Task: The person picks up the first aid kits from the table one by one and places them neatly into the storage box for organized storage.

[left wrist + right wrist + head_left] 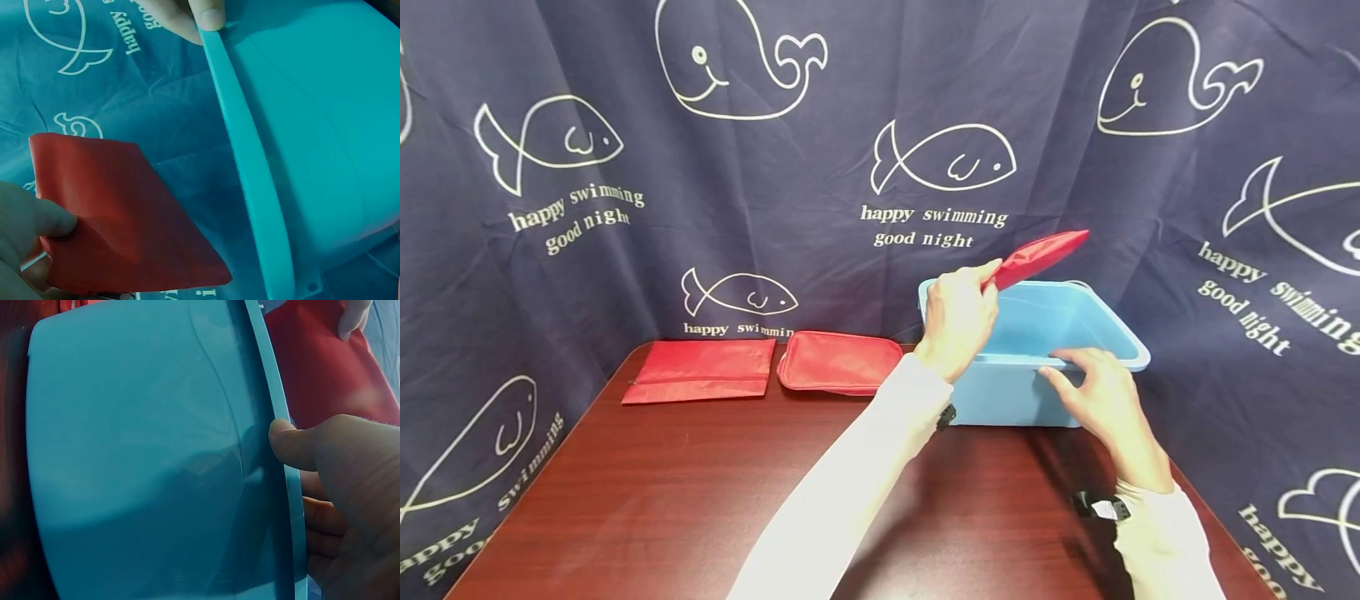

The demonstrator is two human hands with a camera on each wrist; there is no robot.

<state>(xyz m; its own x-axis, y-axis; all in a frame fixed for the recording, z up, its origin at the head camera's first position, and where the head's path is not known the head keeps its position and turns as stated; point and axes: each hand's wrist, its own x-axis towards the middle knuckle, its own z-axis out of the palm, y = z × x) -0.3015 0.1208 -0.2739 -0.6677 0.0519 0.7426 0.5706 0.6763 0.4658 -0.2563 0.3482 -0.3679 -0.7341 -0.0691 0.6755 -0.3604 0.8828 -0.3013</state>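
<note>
A red pouch (1037, 257) is pinched between the thumb and fingers of the left hand (958, 321), tilted above the blue bin (1015, 392). In the left wrist view the pouch (119, 212) hangs beside the bin's rim (250, 169), the left thumb flat on its face. The right hand (1101, 400) grips the bin's near rim; in the right wrist view its thumb lies on the outer side of the rim and the fingers of that hand (350, 494) are on the inner side.
Two more red pouches lie on the brown table (700, 492): a flat one (703, 371) at the far left and a rounded one (842, 363) between it and the bin. A dark blue curtain (820, 192) with white fish and whale drawings hangs behind.
</note>
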